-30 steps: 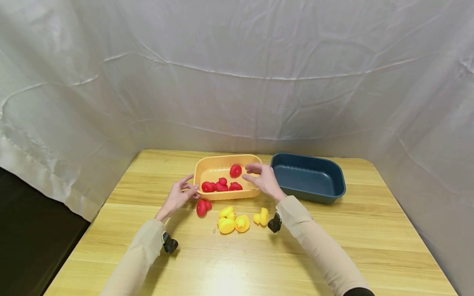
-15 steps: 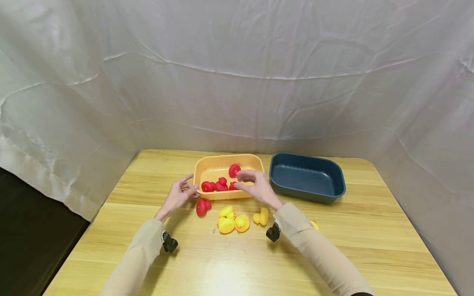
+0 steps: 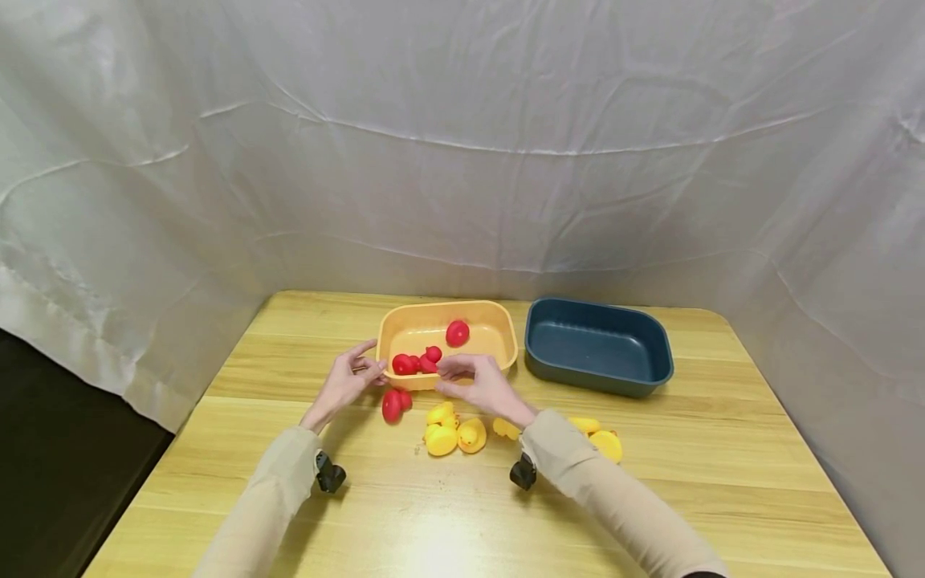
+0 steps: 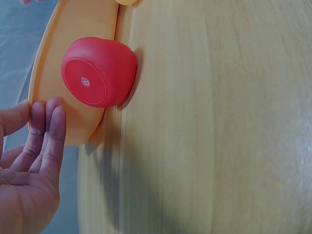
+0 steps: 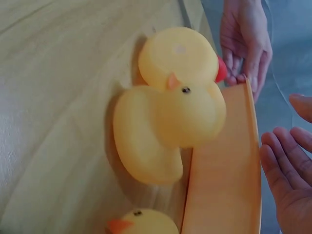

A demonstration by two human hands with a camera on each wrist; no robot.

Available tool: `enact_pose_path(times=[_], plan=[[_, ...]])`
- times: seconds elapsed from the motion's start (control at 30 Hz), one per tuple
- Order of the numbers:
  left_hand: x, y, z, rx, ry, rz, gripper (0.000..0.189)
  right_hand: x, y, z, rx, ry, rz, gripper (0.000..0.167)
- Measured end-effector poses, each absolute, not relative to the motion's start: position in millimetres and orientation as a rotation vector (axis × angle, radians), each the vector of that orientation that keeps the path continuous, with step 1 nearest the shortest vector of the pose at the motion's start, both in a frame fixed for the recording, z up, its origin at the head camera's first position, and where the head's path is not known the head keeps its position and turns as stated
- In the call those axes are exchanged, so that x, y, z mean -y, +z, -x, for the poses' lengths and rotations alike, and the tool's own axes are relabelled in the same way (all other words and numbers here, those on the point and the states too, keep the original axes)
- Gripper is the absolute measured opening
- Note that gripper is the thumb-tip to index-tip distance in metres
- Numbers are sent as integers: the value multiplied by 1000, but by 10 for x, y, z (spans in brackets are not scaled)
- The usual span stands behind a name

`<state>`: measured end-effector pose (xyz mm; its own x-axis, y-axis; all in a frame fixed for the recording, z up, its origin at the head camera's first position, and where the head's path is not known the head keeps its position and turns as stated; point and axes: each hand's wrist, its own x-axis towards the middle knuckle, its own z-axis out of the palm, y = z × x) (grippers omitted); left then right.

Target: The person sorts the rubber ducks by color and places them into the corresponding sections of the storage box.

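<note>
3 red ducks (image 3: 458, 333) show inside the orange tray (image 3: 491, 339), 12 o'clock being the side away from the person: 1 lies at 1 o'clock of the tray's centre and 2 lie side by side toward 8 o'clock. The left hand (image 3: 347, 382) pinches the tray's rim at its 8 o'clock corner, thumb on 1 face of the wall and fingertips on the other. The right hand (image 3: 480, 384) hangs over the rim at 5 o'clock, its fingers extended and its thumb held apart from them; whether it touches the rim cannot be told. Just outside the tray, at 7 o'clock, a lone red duck (image 4: 97, 73) lies on its side, its flat base, with a small round hole, facing the left wrist camera. At 6 o'clock, near the tray, a cluster of 3 yellow ducks (image 3: 442, 441) rests on the wooden table (image 3: 723, 425). A partly covered yellow duck (image 3: 505, 428) lies at 5 o'clock, beside the right wrist, and 2 farther yellow ducks (image 3: 605, 446) lie at 4 o'clock, partly behind the beige right sleeve (image 3: 614, 506). The dark blue tray (image 3: 600, 345) stands at 3 o'clock, just beside the orange tray. A pale curtain (image 3: 506, 120) hangs beyond the table at 12 o'clock.
</note>
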<state>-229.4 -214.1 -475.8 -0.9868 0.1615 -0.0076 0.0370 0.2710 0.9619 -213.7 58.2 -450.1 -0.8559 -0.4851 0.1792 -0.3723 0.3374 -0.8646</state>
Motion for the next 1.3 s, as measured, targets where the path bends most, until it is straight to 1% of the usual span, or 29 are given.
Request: enact_pose_path(times=[0.4,0.67,1.0,1.3], plan=[[2188,-4781,2295,-2444,1807,-195,62,-350,-4563,2122,-2480,-1362,908,38],[2187,-4771,2286,-2442,1796,-182,63,-245,-4580,2126,-2436,-1273,895,45],[2186,-4751,2302,-2427,1782,-184,65,-173,-4594,2143,-2298,-1222,959,52],[2179,-4743,2315,-2432,1783,-188,63,-133,-4642,2173,-2373,-1030,1113,59]])
